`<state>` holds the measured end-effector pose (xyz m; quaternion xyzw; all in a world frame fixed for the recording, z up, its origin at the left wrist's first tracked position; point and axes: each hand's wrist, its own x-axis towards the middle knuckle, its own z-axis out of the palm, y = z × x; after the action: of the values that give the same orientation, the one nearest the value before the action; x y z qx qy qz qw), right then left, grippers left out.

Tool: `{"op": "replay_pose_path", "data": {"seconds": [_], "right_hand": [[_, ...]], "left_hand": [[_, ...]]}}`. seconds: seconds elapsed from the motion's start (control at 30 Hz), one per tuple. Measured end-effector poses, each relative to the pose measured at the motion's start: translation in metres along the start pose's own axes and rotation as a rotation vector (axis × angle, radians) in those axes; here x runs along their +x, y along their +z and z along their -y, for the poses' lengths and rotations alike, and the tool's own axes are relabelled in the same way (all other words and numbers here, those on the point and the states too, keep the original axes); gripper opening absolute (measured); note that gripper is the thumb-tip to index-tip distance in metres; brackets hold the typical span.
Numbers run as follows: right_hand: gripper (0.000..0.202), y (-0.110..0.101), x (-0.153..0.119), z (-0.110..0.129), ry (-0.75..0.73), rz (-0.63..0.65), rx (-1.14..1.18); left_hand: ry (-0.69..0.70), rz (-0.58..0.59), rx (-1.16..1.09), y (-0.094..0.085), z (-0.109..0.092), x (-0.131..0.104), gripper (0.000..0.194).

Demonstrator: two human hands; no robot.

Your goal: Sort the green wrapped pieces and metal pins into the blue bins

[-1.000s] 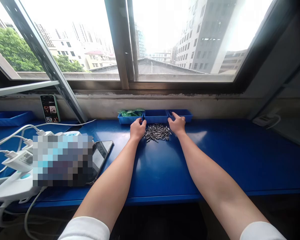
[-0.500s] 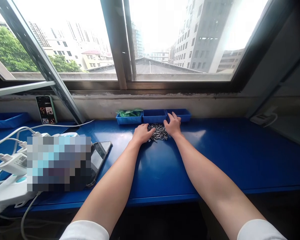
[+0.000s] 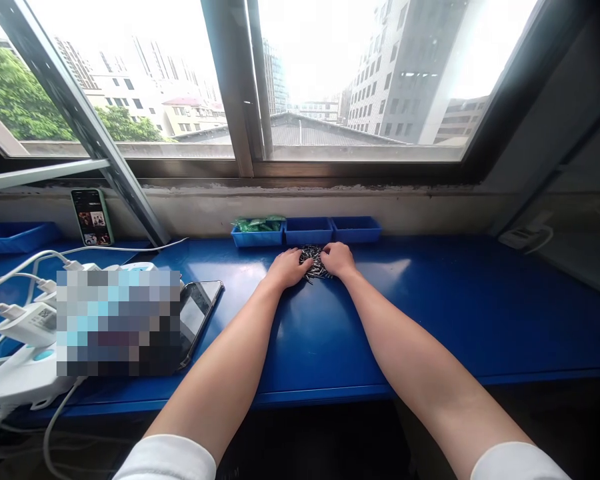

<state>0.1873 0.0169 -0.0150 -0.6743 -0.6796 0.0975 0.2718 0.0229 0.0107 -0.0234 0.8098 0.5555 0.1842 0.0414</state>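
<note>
Tabletop [image 3: 325, 347] smooth, glossy blue, throwing back pale window light; front edge straight. Three shallow rectangular bins in a row at its far side, blue, plastic by the look of them: left bin [image 3: 257, 239], middle bin [image 3: 309, 236], right bin [image 3: 356, 235]. Crinkled green packets [image 3: 263, 224], film-like, heap above the left bin's rim. Wall [image 3: 195, 208] behind is rough and grey, paint flaking under the dark window frame [image 3: 241, 100]. To the left, a white power strip [image 3: 23, 380] with plugs and cables, plus a flat glass-faced phone [image 3: 203, 303]; a pixelated patch hides what lies between.

Pile of metal pieces [image 3: 316, 261]: slim, rod-like, silvery with dark parts, jumbled at all angles in a low heap. Sits on the tabletop just in front of the middle bin, between the two hands. Single pieces too small to read in detail.

Both arms reach forward, converging on the pile. Left hand [image 3: 286, 268] palm down at its left side, thumb spread from the fingers. Right hand [image 3: 339, 259] curves around the right side, fingers bent; cannot tell whether they pinch any piece. Hands apart from each other.
</note>
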Motion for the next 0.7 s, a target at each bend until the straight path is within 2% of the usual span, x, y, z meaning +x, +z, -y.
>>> {"op": "replay_pose_path", "data": {"seconds": [0.23,0.47,0.57,0.7], "right_hand": [[0.019,-0.0006,0.0041,-0.003,0.02,0.004,0.096],[0.017,0.0039,0.0057,-0.0072,-0.017,-0.07,0.185],[0.019,0.0033,0.0045,-0.005,-0.061,-0.113,0.201],[0.021,0.0008,0.0012,0.0017,-0.175,-0.18,0.213]], "left_hand": [[0.013,-0.052,-0.036,-0.0017,-0.0004,-0.0018,0.045],[0.006,-0.049,-0.082,-0.0011,0.0001,-0.0005,0.042],[-0.028,-0.055,-0.092,-0.0014,0.0009,0.0002,0.043],[-0.039,-0.149,-0.111,-0.0047,-0.0027,-0.0001,0.044]]}}
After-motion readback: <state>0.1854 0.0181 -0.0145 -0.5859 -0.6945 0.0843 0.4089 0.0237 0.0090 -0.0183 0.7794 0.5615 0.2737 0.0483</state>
